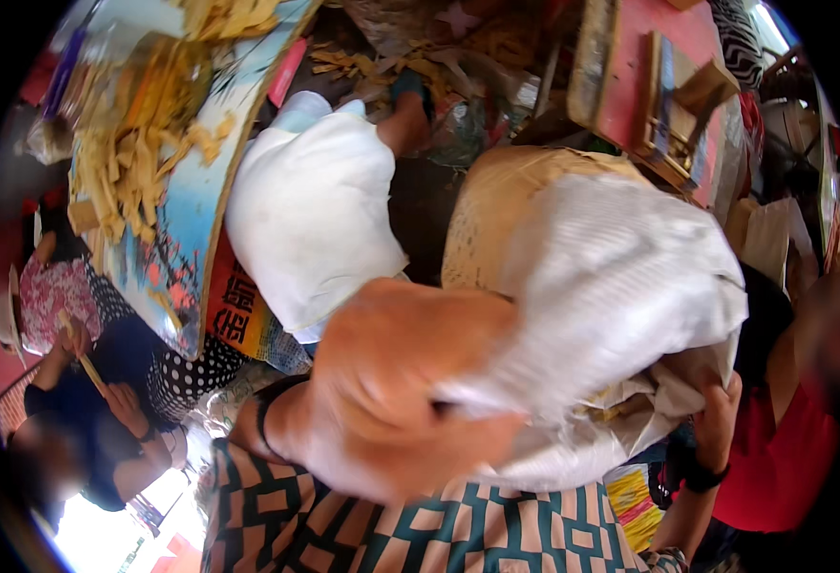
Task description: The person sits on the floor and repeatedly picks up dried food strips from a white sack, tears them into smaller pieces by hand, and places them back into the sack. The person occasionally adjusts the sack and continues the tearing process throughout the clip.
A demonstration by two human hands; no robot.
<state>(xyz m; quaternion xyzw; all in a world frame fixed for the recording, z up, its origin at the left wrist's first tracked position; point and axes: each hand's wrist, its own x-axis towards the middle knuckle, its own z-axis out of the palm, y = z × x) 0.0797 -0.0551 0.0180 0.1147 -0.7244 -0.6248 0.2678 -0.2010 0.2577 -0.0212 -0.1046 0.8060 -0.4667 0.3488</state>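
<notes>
A large sack [627, 286] with a white, crinkled side and a brown paper-like side [495, 208] stands before me, its mouth turned toward my body. My left hand [398, 387], blurred by motion, grips the white edge of the mouth. At the opposite side of the mouth, my right hand [717, 415] holds the rim, its fingers partly hidden. Some yellowish material shows inside the opening; most of the contents are hidden. Left of the sack, a white cloth [312, 215] is draped over what looks like my leg, with a foot [409, 107] beyond it.
A blue painted board [205, 165] at left bears a pile of pale yellow strips [130, 172]. At right, a pink-topped table [620, 64] carries a wooden device [667, 107]. Strips and plastic bags [455, 129] litter the floor. Co-workers sit at left [112, 401] and right [778, 458].
</notes>
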